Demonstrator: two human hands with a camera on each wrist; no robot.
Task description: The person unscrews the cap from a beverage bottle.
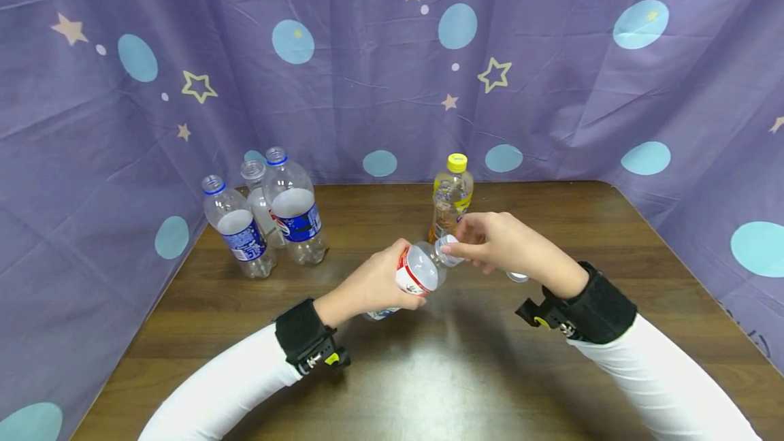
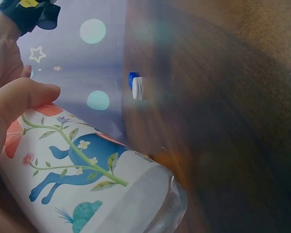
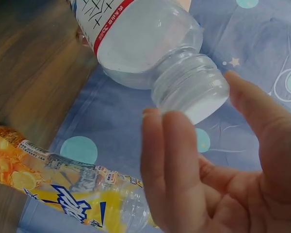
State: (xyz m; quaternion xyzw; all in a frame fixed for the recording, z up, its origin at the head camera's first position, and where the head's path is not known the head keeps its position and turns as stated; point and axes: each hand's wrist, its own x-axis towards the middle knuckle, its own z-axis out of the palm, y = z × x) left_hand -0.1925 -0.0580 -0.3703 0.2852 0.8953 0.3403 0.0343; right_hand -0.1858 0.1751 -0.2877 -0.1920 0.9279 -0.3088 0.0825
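Over the middle of the brown table point(image 1: 429, 373), in the head view, my left hand point(image 1: 367, 288) grips a clear bottle point(image 1: 419, 271) with a red-banded label around its body, tilted so that its neck points right and far. My right hand point(image 1: 499, 243) meets it there, thumb and fingers curled about the bottle's mouth point(image 1: 449, 250); whether a cap sits under them I cannot tell from here. Just beyond my hands a yellow-capped bottle point(image 1: 452, 199) stands upright. Far left, three blue-labelled bottles point(image 1: 269, 220) stand together without caps, close to the purple curtain point(image 1: 392, 67) with its stars and dots.

In the left wrist view, my left hand point(image 2: 9, 116) wraps the bottle point(image 2: 87, 179), whose label shows a blue deer among green stems and flowers. On the table beyond lie a blue cap and a white cap point(image 2: 136, 87), touching each other.

In the right wrist view, the bottle's threaded neck point(image 3: 191, 87) is bare and open, the red band visible above it. My right hand's fingers point(image 3: 169, 160) and thumb stand loosely curved around the neck, close but not clearly clamped. The yellow-labelled bottle point(image 3: 63, 194) shows behind.
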